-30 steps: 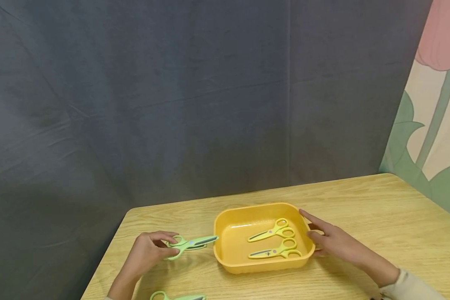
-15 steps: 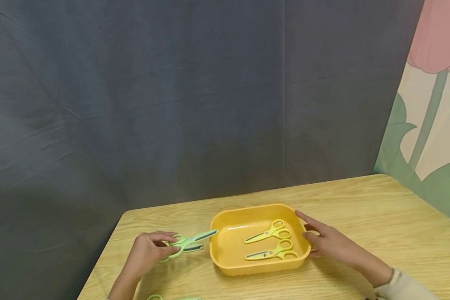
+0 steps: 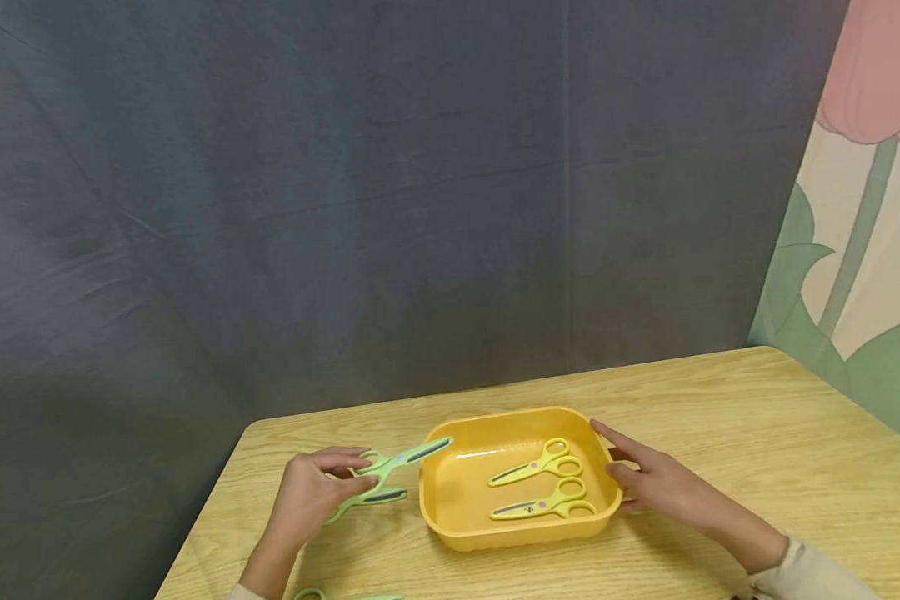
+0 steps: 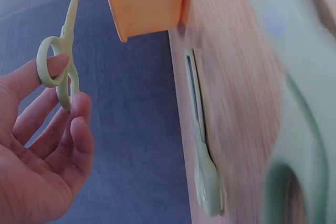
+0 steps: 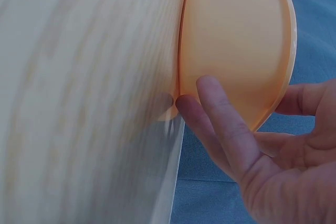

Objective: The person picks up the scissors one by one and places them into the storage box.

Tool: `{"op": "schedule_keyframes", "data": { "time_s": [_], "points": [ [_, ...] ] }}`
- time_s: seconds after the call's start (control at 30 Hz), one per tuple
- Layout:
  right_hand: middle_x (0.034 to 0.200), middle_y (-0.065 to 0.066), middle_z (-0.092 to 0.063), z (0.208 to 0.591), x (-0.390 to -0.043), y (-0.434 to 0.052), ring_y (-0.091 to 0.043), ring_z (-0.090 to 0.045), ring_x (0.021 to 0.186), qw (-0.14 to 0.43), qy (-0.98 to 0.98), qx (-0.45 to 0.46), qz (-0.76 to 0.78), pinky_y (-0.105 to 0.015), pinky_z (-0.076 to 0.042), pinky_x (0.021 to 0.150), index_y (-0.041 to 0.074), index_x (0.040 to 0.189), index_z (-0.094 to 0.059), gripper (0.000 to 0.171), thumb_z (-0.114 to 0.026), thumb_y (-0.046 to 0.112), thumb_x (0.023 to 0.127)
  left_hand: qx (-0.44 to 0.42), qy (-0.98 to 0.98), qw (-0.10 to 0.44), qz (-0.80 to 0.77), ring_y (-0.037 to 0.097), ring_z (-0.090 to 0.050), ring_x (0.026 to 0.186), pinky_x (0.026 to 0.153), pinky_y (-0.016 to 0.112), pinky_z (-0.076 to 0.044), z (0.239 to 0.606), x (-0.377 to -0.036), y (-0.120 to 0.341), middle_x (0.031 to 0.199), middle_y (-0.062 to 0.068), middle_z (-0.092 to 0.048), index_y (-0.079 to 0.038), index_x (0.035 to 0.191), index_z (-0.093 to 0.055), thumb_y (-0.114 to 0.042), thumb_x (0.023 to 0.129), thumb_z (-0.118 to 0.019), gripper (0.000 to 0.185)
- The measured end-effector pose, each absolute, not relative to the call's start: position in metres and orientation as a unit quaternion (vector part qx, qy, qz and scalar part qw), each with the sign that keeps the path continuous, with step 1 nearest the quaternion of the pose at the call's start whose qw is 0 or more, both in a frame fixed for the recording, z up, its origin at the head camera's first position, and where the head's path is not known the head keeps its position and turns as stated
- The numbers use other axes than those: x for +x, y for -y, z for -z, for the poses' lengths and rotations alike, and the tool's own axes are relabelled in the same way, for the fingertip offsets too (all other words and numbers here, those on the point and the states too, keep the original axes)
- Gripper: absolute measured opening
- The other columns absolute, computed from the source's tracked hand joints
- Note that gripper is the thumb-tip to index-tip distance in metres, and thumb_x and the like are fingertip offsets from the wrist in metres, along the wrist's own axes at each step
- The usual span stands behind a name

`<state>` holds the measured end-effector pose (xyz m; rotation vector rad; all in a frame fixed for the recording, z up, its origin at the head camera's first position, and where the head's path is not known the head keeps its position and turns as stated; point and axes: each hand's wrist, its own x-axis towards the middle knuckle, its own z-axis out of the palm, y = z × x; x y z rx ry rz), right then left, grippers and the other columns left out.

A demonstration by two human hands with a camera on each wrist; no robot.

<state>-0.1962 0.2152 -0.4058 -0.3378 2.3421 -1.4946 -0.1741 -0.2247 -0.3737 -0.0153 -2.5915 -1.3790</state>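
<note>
Holding green scissors (image 3: 390, 467) by the handle loops, lower left of centre with the blade tip over the rim of the yellow tray (image 3: 450, 525), the left hand (image 3: 311, 496) is gripping while the right hand (image 3: 656, 483), fingers relaxed, is resting against the tray's right wall on the bench (image 3: 757, 433).

Green scissors (image 3: 348, 595): cut off by the head view's bottom edge, only handle loop and upper edge visible. Right sleeve (image 3: 810, 575): cropped at the same edge. Surface (image 4: 236, 103): blurred in left wrist view, large green shape at right unidentifiable.
</note>
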Motion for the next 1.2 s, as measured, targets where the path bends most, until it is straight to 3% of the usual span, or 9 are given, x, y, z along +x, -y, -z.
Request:
{"op": "schedule_keyframes", "data": {
  "time_s": [0.47, 0.73, 1.2],
  "points": [
    [0.148, -0.045, -0.027, 0.407, -0.198, -0.215, -0.035, -0.066, 0.112, 0.170, -0.825, -0.114, 0.526, -0.042, -0.062, 0.077, 0.015, 0.161, -0.016, 0.067, -0.051, 0.018, 0.104, -0.025, 0.880, 0.097, 0.465, 0.006, -0.067, 0.074, 0.063, 0.021, -0.051, 0.377, -0.180, 0.206, 0.105, 0.000, -0.077, -0.018, 0.079, -0.081, -0.013, 0.068, -0.091, 0.016],
    [0.148, -0.045, -0.027, 0.406, -0.197, -0.214, -0.035, -0.066, 0.112, 0.172, -0.825, -0.112, 0.527, -0.042, -0.062, 0.078, 0.015, 0.161, -0.015, 0.067, -0.050, 0.018, 0.104, -0.029, 0.876, 0.122, 0.466, 0.004, -0.066, 0.072, 0.062, 0.020, -0.048, 0.380, -0.182, 0.195, 0.103, -0.002, -0.078, -0.020, 0.078, -0.081, -0.014, 0.068, -0.091, 0.016],
    [0.148, -0.045, -0.026, 0.407, -0.197, -0.216, -0.033, -0.066, 0.111, 0.174, -0.821, -0.113, 0.532, -0.042, -0.062, 0.078, 0.016, 0.161, -0.014, 0.067, -0.050, 0.017, 0.104, -0.048, 0.875, 0.114, 0.468, 0.010, -0.064, 0.076, 0.056, 0.021, -0.049, 0.379, -0.185, 0.177, 0.101, 0.000, -0.078, -0.018, 0.078, -0.081, -0.018, 0.066, -0.092, 0.016]
  ]
}}
